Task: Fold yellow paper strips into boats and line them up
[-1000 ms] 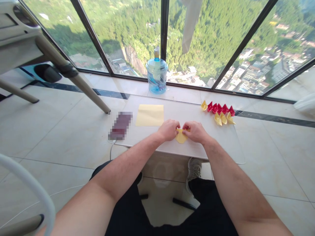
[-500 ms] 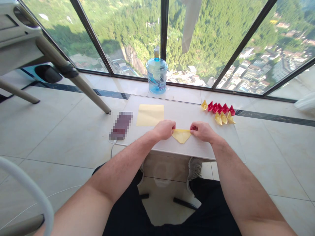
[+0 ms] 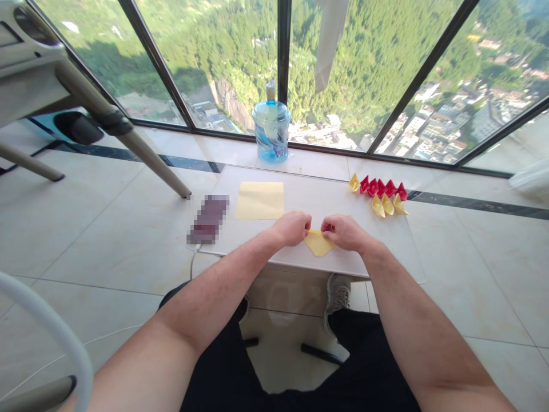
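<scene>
A piece of folded yellow paper (image 3: 319, 245) lies near the front edge of the white low table (image 3: 240, 234), its blunt point toward me. My left hand (image 3: 294, 227) pinches its top edge on the left. Close beside it, my right hand (image 3: 343, 231) grips the same edge on the right, fingers closed. The fingertips hide part of that edge. A flat yellow sheet (image 3: 259, 200) rests on the table beyond my left hand. Red paper boats (image 3: 383, 187) and yellow paper boats (image 3: 388, 205) stand in rows at the far right.
A blurred-out phone-like object (image 3: 209, 220) with a white cable lies at the table's left end. Behind the table a blue water jug (image 3: 271, 131) stands by the window. A folding chair or table frame (image 3: 128, 143) rises on the left.
My hands have drawn closer together along the paper's top edge, the right one moving inward to the left. The folded paper sits slightly nearer me.
</scene>
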`<state>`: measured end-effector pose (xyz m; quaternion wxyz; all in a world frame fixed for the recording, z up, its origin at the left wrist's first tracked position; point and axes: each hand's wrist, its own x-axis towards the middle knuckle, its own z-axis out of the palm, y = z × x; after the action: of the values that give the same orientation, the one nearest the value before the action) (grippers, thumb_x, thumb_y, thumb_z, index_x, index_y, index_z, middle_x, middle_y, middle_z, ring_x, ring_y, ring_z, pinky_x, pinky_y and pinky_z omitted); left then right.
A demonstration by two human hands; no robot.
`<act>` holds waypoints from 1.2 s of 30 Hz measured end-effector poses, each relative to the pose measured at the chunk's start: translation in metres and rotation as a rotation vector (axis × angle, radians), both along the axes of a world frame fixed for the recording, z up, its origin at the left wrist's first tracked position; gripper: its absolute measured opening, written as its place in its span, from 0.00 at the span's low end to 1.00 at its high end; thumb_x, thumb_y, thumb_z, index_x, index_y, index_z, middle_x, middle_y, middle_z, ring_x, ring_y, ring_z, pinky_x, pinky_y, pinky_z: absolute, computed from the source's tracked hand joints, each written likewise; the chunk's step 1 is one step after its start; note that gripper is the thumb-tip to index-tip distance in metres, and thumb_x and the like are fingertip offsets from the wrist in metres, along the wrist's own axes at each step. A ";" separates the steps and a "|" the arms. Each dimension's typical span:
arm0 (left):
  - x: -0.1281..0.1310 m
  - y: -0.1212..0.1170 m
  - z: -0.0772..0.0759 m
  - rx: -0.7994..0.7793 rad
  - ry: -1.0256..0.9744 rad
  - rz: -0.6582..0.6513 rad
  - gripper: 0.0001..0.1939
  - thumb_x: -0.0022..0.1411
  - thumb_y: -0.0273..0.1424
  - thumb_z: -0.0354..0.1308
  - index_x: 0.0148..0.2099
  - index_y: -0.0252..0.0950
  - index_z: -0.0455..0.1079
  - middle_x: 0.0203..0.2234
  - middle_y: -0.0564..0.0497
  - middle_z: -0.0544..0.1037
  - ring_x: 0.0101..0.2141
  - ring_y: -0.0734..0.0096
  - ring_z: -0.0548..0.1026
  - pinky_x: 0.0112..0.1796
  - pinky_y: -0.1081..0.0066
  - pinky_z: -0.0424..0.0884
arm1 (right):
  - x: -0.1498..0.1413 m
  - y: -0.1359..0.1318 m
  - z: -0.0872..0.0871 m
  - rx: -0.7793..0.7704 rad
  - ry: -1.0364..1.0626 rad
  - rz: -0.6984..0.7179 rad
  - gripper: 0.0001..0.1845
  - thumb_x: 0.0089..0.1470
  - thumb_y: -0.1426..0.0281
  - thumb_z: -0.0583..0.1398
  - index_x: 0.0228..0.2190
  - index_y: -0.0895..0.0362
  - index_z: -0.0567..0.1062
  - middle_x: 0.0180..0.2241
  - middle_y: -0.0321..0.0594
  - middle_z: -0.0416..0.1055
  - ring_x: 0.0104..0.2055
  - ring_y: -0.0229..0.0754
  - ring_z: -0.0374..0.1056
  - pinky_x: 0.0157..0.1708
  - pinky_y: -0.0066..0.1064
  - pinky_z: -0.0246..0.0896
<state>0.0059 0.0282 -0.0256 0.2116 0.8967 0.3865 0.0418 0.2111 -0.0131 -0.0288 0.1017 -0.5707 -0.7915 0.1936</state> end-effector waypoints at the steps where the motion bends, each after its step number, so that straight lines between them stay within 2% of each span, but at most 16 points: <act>1: -0.002 0.000 0.001 0.002 0.004 -0.003 0.08 0.57 0.24 0.54 0.36 0.36 0.74 0.35 0.47 0.80 0.39 0.63 0.76 0.41 0.68 0.71 | 0.003 -0.001 0.000 -0.006 0.002 -0.002 0.06 0.47 0.75 0.61 0.29 0.53 0.76 0.29 0.34 0.76 0.33 0.39 0.67 0.36 0.30 0.56; 8: 0.007 -0.006 -0.001 0.058 0.004 -0.020 0.08 0.57 0.27 0.55 0.39 0.35 0.74 0.37 0.44 0.79 0.41 0.59 0.77 0.43 0.65 0.72 | -0.006 -0.003 0.003 0.024 -0.061 -0.018 0.04 0.47 0.75 0.61 0.26 0.54 0.75 0.28 0.35 0.75 0.33 0.40 0.68 0.36 0.31 0.56; 13: 0.014 -0.008 -0.005 0.051 -0.023 -0.031 0.08 0.58 0.26 0.54 0.39 0.35 0.73 0.36 0.45 0.80 0.40 0.59 0.77 0.42 0.64 0.71 | -0.012 -0.005 0.002 0.041 -0.004 -0.029 0.10 0.46 0.75 0.61 0.34 0.53 0.77 0.34 0.38 0.75 0.37 0.42 0.69 0.39 0.31 0.58; 22: 0.007 -0.005 -0.009 0.042 -0.053 -0.011 0.08 0.58 0.24 0.54 0.37 0.36 0.74 0.35 0.46 0.79 0.38 0.62 0.76 0.40 0.66 0.71 | -0.013 -0.004 -0.008 0.061 0.073 -0.010 0.06 0.47 0.75 0.60 0.27 0.54 0.76 0.28 0.35 0.75 0.31 0.39 0.66 0.33 0.29 0.55; 29: -0.004 -0.003 -0.007 0.034 -0.074 -0.046 0.10 0.58 0.23 0.52 0.34 0.36 0.75 0.34 0.47 0.79 0.38 0.64 0.75 0.41 0.68 0.70 | 0.007 -0.015 -0.010 0.074 0.110 -0.042 0.06 0.49 0.75 0.60 0.27 0.54 0.76 0.29 0.36 0.75 0.32 0.39 0.67 0.35 0.29 0.57; 36: -0.022 0.000 -0.005 0.049 -0.072 -0.014 0.11 0.59 0.24 0.52 0.35 0.37 0.75 0.34 0.48 0.78 0.37 0.65 0.75 0.40 0.68 0.71 | 0.023 -0.023 -0.011 0.074 0.139 -0.066 0.07 0.51 0.76 0.58 0.29 0.55 0.77 0.32 0.38 0.75 0.34 0.40 0.68 0.37 0.30 0.60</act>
<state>-0.0156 0.0286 -0.0311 0.2038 0.9022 0.3713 0.0821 0.2337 -0.0359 -0.0399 0.1838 -0.5776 -0.7698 0.1999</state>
